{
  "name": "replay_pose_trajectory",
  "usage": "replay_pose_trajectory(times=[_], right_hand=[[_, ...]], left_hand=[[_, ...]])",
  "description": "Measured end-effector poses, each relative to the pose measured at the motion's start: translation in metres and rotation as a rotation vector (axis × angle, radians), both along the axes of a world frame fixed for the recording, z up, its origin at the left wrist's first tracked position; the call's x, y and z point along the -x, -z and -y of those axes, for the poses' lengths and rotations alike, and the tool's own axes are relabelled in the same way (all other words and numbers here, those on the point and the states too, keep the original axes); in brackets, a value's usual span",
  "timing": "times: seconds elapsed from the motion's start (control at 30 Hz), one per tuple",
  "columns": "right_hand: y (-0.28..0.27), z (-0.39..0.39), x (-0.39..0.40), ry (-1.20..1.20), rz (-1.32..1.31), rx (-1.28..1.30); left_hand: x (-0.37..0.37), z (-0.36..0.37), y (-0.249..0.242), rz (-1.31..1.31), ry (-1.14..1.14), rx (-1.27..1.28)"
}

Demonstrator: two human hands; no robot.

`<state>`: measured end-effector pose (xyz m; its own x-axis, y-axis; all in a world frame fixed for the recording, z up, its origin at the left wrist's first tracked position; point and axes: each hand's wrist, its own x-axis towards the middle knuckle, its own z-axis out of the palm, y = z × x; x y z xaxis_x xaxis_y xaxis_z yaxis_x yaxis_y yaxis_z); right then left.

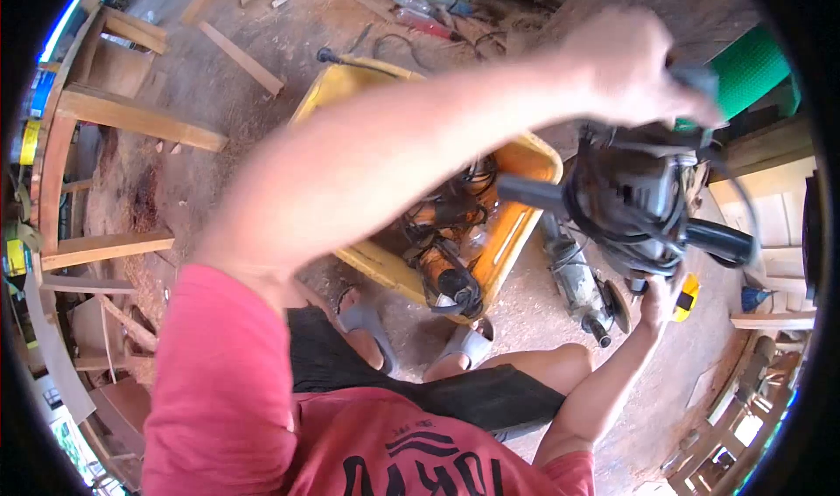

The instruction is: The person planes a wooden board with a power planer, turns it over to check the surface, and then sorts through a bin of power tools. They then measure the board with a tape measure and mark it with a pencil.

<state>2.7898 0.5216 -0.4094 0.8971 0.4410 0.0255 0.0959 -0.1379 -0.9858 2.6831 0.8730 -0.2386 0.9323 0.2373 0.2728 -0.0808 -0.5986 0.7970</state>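
Cord (604, 225) runs in loops around the body of a black power tool (643, 177), which is held up in the air between the person's 2 hands, above the floor (192, 190) and to the side of a yellow crate (525, 220).

The left hand (621, 63) reaches across from the far side, its forearm passing over the crate. Motion blurs it, but the fingers are curled around a dark piece (696, 80) at the tool's upper end; whether that is cord or casing I cannot tell. The right hand (661, 299) is at the opposite end, its fingers against the tool's underside and holding it from below; how far they wrap around is hidden. The tool's bulk thus lies between the 2 sets of fingers. Its 2 side handles stick out untouched: the first handle (535, 193) over the crate's edge, the second handle (722, 242) away from it, with a loose bend of cord near it.

Just beside the right hand shows a yellow object (691, 290). Below the tool, a grey angle grinder (573, 273) rests on the floor next to the crate. Inside the crate lie orange and black tools (451, 273). Grey sandals (477, 345) are on the person's feet, close to the crate.
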Motion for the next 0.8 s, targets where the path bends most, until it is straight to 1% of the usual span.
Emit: replay_pose_trajectory(times=[0.03,0.07,0.13,0.2,0.23,0.3,0.33,0.37,0.4,0.47,0.57,0.6,0.67,0.7,0.73,0.77,0.8], right_hand=[[0.018,0.016,-0.019,-0.005,0.033,0.132],[0.024,0.017,-0.023,-0.049,0.085,0.165],[0.039,0.035,-0.038,-0.163,-0.109,0.168],[0.046,0.04,-0.043,-0.268,-0.269,0.255],[0.054,0.039,-0.044,-0.218,-0.231,0.271],[0.063,0.04,-0.052,-0.304,-0.33,0.238],[0.07,0.039,-0.062,-0.358,-0.363,0.22],[0.063,0.038,-0.06,-0.319,-0.351,0.28],[0.09,0.053,-0.074,-0.212,-0.281,0.353],[0.086,0.04,-0.075,-0.204,-0.289,0.445],[0.09,0.013,-0.067,-0.184,-0.332,0.423],[0.097,0.004,-0.065,-0.156,-0.366,0.465],[0.104,-0.009,-0.064,-0.143,-0.355,0.523],[0.113,-0.011,-0.069,-0.122,-0.419,0.476],[0.119,-0.006,-0.073,-0.1,-0.488,0.436],[0.115,-0.003,-0.073,-0.085,-0.474,0.48],[0.111,-0.005,-0.076,-0.076,-0.452,0.516]], left_hand=[[-0.013,0.008,0.031,-0.041,-0.055,0.066],[-0.026,0.016,0.062,-0.079,-0.111,0.133],[-0.036,0.039,0.086,-0.274,-0.222,0.51],[-0.06,0.053,0.113,-0.314,-0.259,0.547],[-0.068,0.058,0.119,-0.318,-0.303,0.528],[-0.077,0.065,0.126,-0.313,-0.419,0.477],[-0.083,0.061,0.127,-0.375,-0.398,0.483],[-0.09,0.052,0.135,-0.372,-0.36,0.489],[-0.097,0.047,0.141,-0.369,-0.307,0.506],[-0.085,0.035,0.14,-0.389,-0.298,0.361],[-0.075,0.026,0.181,-0.399,-0.354,0.325],[-0.069,0.027,0.191,-0.412,-0.381,0.301],[-0.046,0.025,0.208,-0.368,-0.366,0.237],[-0.029,0.025,0.209,-0.348,-0.338,0.217],[-0.009,0.027,0.211,-0.301,-0.302,0.272],[0.012,0.03,0.214,-0.248,-0.271,0.33],[0.038,0.034,0.211,-0.181,-0.279,0.312]])
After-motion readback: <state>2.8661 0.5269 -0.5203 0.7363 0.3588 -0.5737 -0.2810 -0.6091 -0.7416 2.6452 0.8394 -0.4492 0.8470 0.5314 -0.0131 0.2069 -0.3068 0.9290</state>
